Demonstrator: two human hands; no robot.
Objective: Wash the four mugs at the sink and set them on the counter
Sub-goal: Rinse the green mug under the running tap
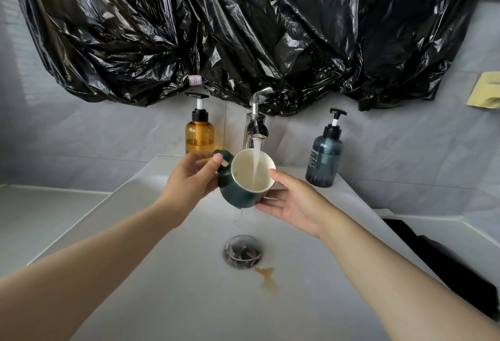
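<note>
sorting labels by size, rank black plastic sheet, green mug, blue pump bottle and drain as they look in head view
black plastic sheet, by far largest
green mug and blue pump bottle look about alike; not ranked
drain, smallest

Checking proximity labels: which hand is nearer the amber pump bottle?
Left. The left hand holds the mug by its handle right in front of the amber pump bottle; the right hand is beyond the mug.

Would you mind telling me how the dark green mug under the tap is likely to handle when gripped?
Probably slippery: water from the faucet runs into the dark green mug and drips off its base. Likely heavier than empty, as some water seems to pool inside. It looks like glazed ceramic, so a drop into the sink might chip it.
</note>
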